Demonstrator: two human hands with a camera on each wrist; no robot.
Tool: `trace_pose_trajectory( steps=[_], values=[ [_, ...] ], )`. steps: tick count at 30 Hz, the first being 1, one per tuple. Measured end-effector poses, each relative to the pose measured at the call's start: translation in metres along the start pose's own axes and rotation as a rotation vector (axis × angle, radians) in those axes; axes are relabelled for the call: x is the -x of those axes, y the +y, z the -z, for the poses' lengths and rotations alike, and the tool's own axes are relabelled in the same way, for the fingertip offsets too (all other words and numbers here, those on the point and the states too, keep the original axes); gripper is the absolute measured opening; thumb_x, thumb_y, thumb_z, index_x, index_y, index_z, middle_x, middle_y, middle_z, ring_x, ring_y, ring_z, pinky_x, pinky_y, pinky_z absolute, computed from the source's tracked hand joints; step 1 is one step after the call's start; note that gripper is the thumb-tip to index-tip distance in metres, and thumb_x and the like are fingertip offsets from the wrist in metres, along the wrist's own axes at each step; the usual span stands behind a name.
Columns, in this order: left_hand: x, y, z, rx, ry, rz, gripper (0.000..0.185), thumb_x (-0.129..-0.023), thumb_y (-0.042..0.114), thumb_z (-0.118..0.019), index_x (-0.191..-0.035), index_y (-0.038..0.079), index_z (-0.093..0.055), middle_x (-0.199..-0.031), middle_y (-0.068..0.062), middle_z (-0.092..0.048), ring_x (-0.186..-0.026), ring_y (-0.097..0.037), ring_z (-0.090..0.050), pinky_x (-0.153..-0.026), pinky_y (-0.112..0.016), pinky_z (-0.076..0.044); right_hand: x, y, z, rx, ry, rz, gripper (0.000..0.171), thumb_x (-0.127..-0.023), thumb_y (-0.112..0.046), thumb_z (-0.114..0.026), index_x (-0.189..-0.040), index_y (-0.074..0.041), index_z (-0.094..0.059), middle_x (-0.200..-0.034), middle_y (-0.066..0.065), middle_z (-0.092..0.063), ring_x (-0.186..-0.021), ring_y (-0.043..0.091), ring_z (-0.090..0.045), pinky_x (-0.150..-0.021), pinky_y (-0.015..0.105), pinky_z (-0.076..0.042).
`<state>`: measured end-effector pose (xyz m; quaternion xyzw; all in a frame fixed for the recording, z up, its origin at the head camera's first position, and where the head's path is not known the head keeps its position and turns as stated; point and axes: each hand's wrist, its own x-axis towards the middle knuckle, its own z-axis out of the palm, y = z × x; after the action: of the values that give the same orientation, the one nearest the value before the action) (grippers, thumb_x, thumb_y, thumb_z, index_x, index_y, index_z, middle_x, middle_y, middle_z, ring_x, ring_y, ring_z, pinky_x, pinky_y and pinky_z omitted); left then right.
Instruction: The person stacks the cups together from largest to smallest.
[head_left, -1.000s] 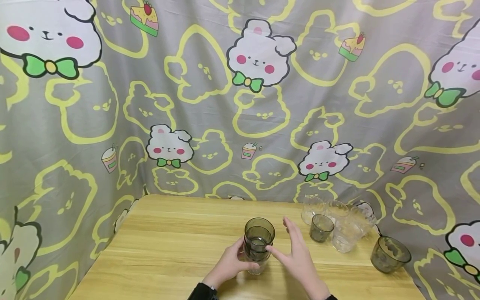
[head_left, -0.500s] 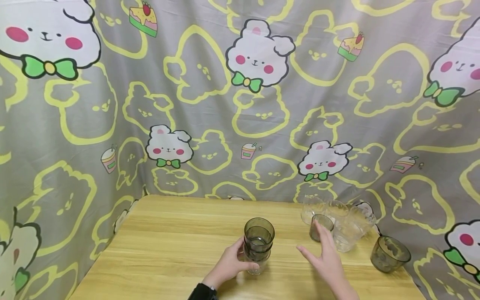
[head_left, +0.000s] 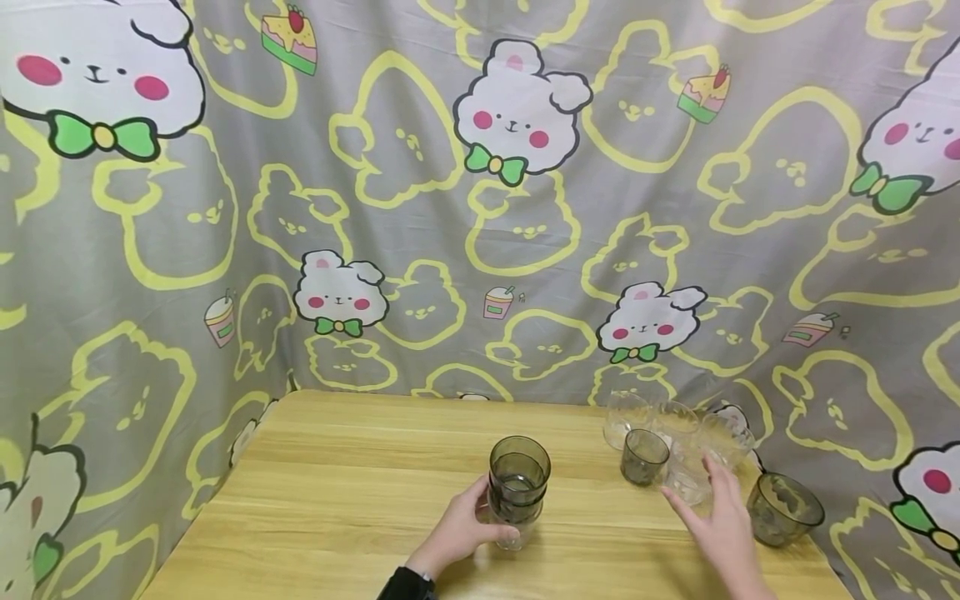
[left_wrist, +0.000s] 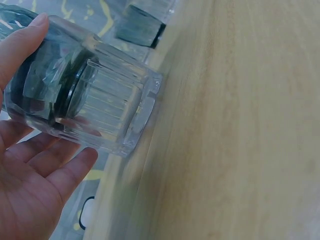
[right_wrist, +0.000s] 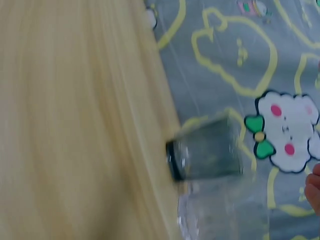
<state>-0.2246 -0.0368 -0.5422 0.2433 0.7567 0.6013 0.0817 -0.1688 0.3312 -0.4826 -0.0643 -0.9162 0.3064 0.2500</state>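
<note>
A stack of nested glasses stands upright on the wooden table (head_left: 360, 467) in the head view. Smoky glasses (head_left: 519, 467) are on top, and a clear ribbed glass (left_wrist: 110, 107) is at the bottom. My left hand (head_left: 467, 527) grips the stack low down, thumb on one side and fingers on the other. Over at the right, my right hand (head_left: 716, 523) is held with thumb and fingers apart, nothing in it. It is nearest to a clear glass (head_left: 684, 483) and a large smoky glass bowl (head_left: 785, 510). Only fingertips (right_wrist: 313, 192) show in the right wrist view.
A small smoky glass (head_left: 645, 458) stands beside several clear glasses (head_left: 626, 421) at the back right. Behind the table hangs a grey curtain (head_left: 420, 250) with cartoon rabbits. The table's back edge runs along its foot.
My right hand has left the stack and moved right, past the small smoky glass, to the clear glasses and bowl. The left hand and the stack have stayed put.
</note>
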Motion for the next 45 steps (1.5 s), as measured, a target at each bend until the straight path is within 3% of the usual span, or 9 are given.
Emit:
trace_pose_trajectory(
  steps=[9, 19, 23, 37, 45],
  values=[
    [-0.001, -0.001, 0.0, 0.0, 0.002, 0.006, 0.089, -0.075, 0.031, -0.083, -0.15, 0.018, -0.036, -0.145, -0.012, -0.051, -0.13, -0.034, -0.053, -0.109, -0.044, -0.048, -0.003, 0.028, 0.016, 0.074, -0.006, -0.083, 0.096, -0.087, -0.042, -0.07, -0.153, 0.002, -0.017, -0.145, 0.038, -0.028, -0.131, 0.058, -0.028, -0.098, 0.079, -0.029],
    [-0.001, 0.001, 0.0, 0.006, -0.005, 0.007, 0.088, -0.076, 0.031, -0.083, -0.15, 0.018, -0.037, -0.146, -0.012, -0.051, -0.131, -0.033, -0.052, -0.11, -0.044, -0.047, -0.006, 0.059, 0.026, 0.075, 0.205, -0.066, 0.09, -0.082, -0.028, -0.077, -0.15, 0.003, -0.027, -0.14, 0.036, -0.036, -0.13, 0.052, -0.033, -0.105, 0.073, -0.032],
    [-0.001, 0.002, 0.0, 0.009, -0.01, 0.017, 0.089, -0.076, 0.031, -0.082, -0.15, 0.017, -0.036, -0.146, -0.012, -0.05, -0.132, -0.033, -0.05, -0.11, -0.044, -0.047, -0.01, 0.069, 0.033, 0.113, 0.232, -0.086, 0.09, -0.083, -0.03, -0.076, -0.15, 0.005, -0.027, -0.14, 0.036, -0.036, -0.129, 0.052, -0.034, -0.104, 0.073, -0.033],
    [0.0, 0.003, 0.0, 0.015, -0.006, 0.008, 0.087, -0.076, 0.031, -0.082, -0.149, 0.018, -0.037, -0.145, -0.01, -0.052, -0.13, -0.032, -0.053, -0.109, -0.039, -0.049, -0.03, 0.104, 0.056, 0.207, 0.163, -0.103, 0.094, -0.089, -0.039, -0.068, -0.147, 0.015, -0.019, -0.147, 0.04, -0.026, -0.133, 0.057, -0.026, -0.113, 0.069, -0.022],
    [0.0, 0.002, 0.0, 0.011, -0.006, 0.011, 0.088, -0.076, 0.031, -0.082, -0.15, 0.018, -0.036, -0.145, -0.011, -0.051, -0.132, -0.033, -0.051, -0.11, -0.041, -0.048, -0.038, 0.117, 0.059, 0.224, -0.002, -0.303, 0.107, -0.09, -0.055, -0.059, -0.147, 0.019, -0.006, -0.151, 0.042, -0.01, -0.139, 0.056, -0.014, -0.112, 0.071, -0.021]
  ],
)
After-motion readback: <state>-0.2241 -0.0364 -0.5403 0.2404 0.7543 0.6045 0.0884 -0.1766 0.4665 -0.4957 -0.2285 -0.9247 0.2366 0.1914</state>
